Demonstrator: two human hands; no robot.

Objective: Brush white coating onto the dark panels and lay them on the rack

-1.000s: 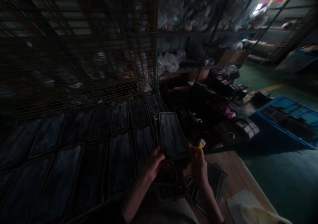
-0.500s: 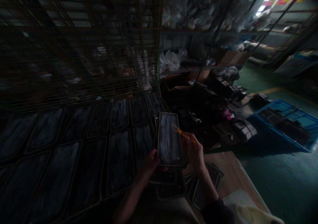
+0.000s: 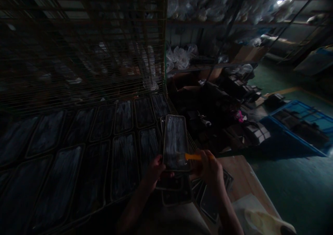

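My left hand (image 3: 155, 168) grips a dark phone-shaped panel (image 3: 175, 141) by its lower left edge, holding it upright over a wire rack. White streaks cover the panel's face. My right hand (image 3: 210, 166) holds a small brush with an orange handle (image 3: 195, 156), its tip lying across the panel's lower part. Under my hands lies a loose pile of similar dark panels (image 3: 179, 190) on a wooden table (image 3: 244, 183).
Rows of streaked panels (image 3: 78, 148) lie flat on the wire rack to the left, under more wire shelves (image 3: 78, 47). Boxes, bags and clutter (image 3: 223, 96) fill the shelves behind. A blue crate (image 3: 301, 124) stands on the green floor at right. A pale cloth (image 3: 260, 217) lies on the table.
The brush swung from pointing up at the panel's middle to lying sideways across its lower part. The panel straightened from a rightward tilt to near upright.
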